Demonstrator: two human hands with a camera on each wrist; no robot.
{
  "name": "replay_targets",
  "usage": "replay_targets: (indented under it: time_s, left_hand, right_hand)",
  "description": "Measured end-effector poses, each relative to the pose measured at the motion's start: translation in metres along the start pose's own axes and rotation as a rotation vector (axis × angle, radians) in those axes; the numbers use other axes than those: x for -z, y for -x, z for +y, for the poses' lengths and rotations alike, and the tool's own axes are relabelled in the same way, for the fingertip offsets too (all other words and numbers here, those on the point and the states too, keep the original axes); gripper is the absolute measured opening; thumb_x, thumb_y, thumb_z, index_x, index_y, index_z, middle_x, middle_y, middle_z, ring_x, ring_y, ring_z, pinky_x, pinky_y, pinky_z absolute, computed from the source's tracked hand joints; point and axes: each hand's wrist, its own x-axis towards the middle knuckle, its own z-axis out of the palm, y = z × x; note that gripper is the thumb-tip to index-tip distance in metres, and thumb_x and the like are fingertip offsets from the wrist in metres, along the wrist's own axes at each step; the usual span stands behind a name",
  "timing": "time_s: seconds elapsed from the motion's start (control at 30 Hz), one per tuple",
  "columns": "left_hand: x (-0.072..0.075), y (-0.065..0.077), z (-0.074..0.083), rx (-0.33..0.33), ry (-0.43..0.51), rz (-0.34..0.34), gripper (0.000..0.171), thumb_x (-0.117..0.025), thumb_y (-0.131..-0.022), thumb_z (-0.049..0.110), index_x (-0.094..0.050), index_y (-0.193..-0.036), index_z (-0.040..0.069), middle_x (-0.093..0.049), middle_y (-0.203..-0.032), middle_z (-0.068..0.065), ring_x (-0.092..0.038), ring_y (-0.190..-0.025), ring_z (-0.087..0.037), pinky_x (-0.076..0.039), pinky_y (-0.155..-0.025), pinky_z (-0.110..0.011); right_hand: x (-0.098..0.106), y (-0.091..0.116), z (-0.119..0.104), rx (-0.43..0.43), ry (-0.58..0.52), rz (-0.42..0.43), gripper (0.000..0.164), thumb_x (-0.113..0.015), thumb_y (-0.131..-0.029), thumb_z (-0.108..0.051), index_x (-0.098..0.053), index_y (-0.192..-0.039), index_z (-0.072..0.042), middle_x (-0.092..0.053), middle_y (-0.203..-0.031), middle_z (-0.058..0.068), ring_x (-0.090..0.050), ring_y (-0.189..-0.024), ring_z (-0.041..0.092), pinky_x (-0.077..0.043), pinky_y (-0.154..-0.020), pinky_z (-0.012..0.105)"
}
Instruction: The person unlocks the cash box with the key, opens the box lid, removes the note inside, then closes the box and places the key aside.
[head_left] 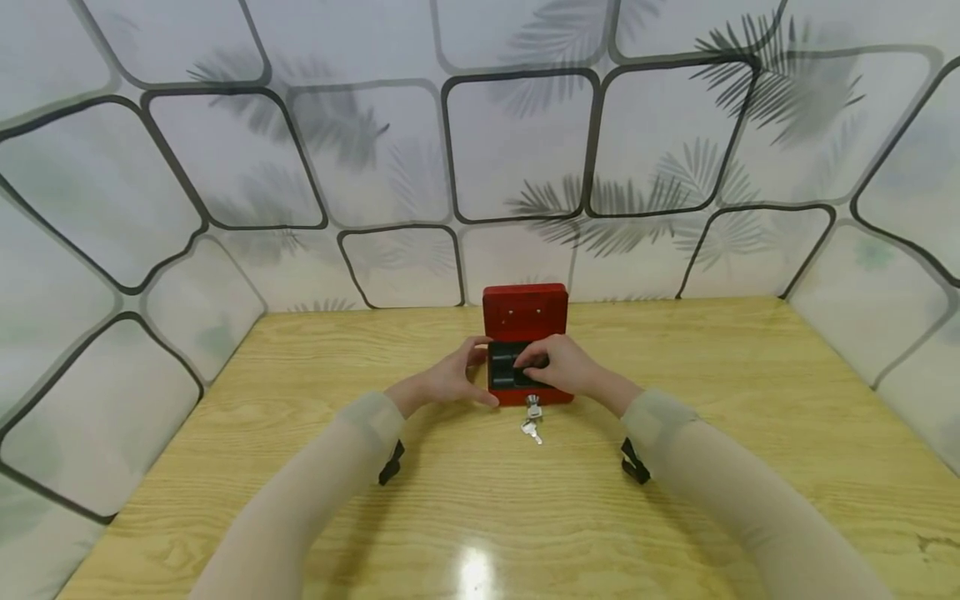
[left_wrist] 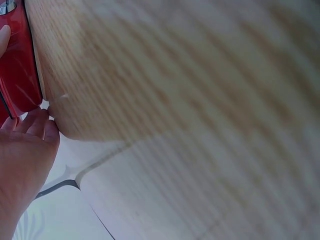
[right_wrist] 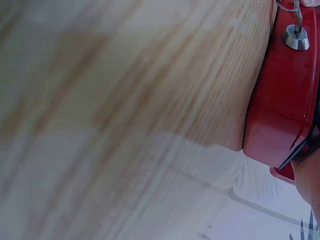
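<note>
A red metal cash box stands on the wooden table with its lid raised at the back. Inside lies a black tray divided into compartments. My left hand holds the box at its left end, thumb on the front face and fingers around the back corner. Over the tray, my right hand brings thumb and fingertips together and pinches at the tray's middle; the exact spot is hidden. A key sits in the round front lock, and another key hangs from it on a ring.
The pale wooden tabletop spreads around the box. Behind it and at the sides hangs a light cloth with dark rounded outlines and leaf prints. A dark strap piece shows under the right wrist.
</note>
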Motion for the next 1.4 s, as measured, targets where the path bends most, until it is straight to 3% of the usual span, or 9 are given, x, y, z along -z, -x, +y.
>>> replay_targets:
  time_s: [0.53,0.87,1.4]
  left_hand:
    - [-0.001,0.001,0.0,0.027,-0.011,-0.011,0.091,-0.082,-0.078,0.008,-0.021,-0.146,0.007,-0.034,-0.15,-0.023,-0.029,-0.14,-0.034,-0.012,-0.116,-0.046]
    - [-0.001,0.001,-0.001,0.048,-0.023,-0.01,0.091,-0.082,-0.078,0.009,-0.021,-0.145,0.009,-0.033,-0.15,-0.022,-0.028,-0.141,-0.033,-0.012,-0.116,-0.046]
    - [0.003,-0.002,0.004,0.052,-0.043,-0.022,0.096,-0.083,-0.078,0.011,-0.018,-0.148,0.009,-0.033,-0.151,-0.02,-0.029,-0.14,-0.032,-0.016,-0.116,-0.044]
  right_hand:
    - [0.003,0.0,-0.007,0.002,0.045,-0.033,0.013,-0.07,-0.088,-0.003,-0.075,-0.1,-0.008,-0.071,-0.098,0.003,-0.062,-0.089,0.02,-0.052,-0.082,0.04]
    - [0.007,-0.003,-0.007,0.062,0.068,-0.04,0.012,-0.069,-0.088,-0.002,-0.075,-0.097,-0.007,-0.072,-0.096,0.003,-0.064,-0.089,0.02,-0.053,-0.081,0.039]
    - [0.026,-0.003,-0.015,0.083,0.028,-0.054,0.012,-0.068,-0.088,-0.001,-0.075,-0.098,-0.005,-0.072,-0.097,0.006,-0.065,-0.087,0.019,-0.055,-0.078,0.036]
